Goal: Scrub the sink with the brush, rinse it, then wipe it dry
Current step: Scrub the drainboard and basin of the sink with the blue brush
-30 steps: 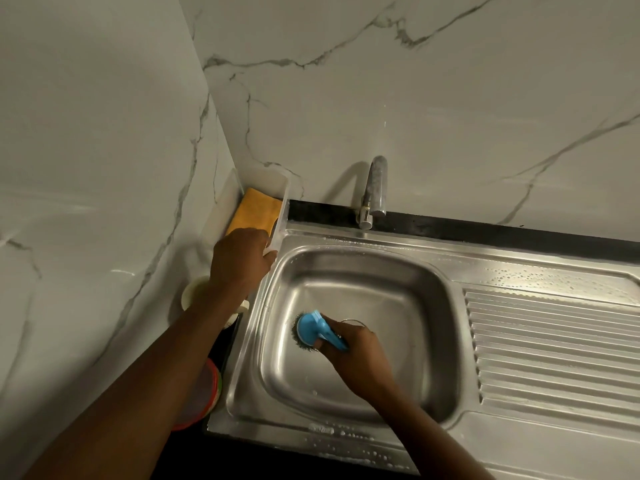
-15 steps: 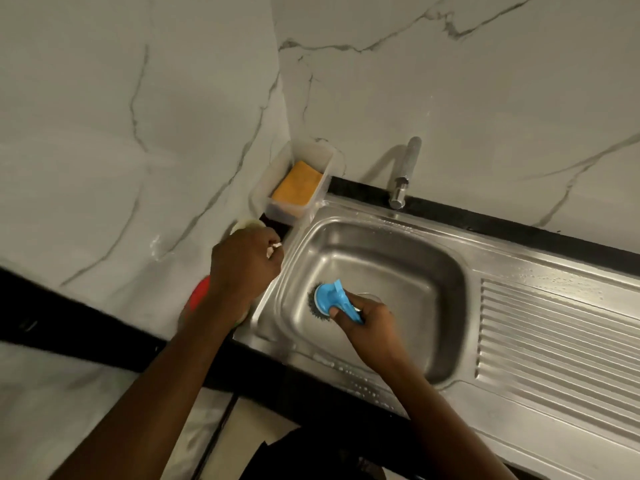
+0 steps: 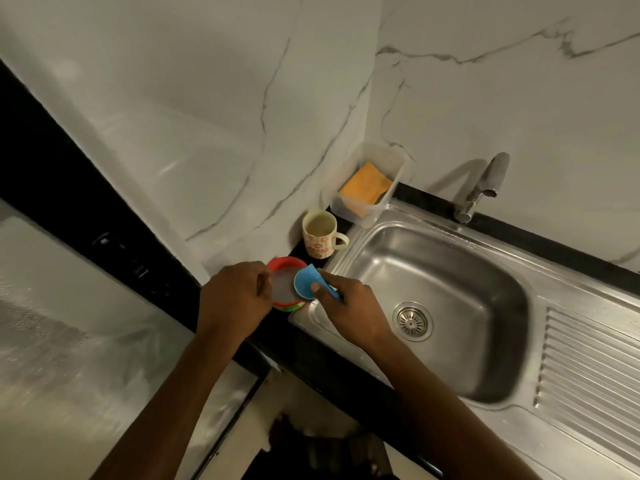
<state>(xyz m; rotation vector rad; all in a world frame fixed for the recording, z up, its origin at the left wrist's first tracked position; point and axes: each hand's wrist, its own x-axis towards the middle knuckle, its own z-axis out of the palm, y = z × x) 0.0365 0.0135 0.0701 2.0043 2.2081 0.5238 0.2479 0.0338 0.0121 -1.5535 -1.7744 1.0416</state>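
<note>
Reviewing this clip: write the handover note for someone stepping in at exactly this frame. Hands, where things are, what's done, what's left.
Right hand: gripping the blue brush, held over the red container left of the sink, not in the basin.
Left hand: on the red container's near side.
Yellow sponge sits in the clear tub by the tap, which shows no running water.
Done: cannot confirm scrubbing from this view.
Left: finish scrubbing, rinse, wipe dry.

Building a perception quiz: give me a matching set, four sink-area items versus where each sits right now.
Items:
1. brush
2. sponge
3. mug
4. drain strainer

Places:
A. in the clear tub by the wall
B. on the sink floor
C. in the right hand, over the red container
D. on the black counter, left of the sink

Pairs: 1-C, 2-A, 3-D, 4-B
</note>
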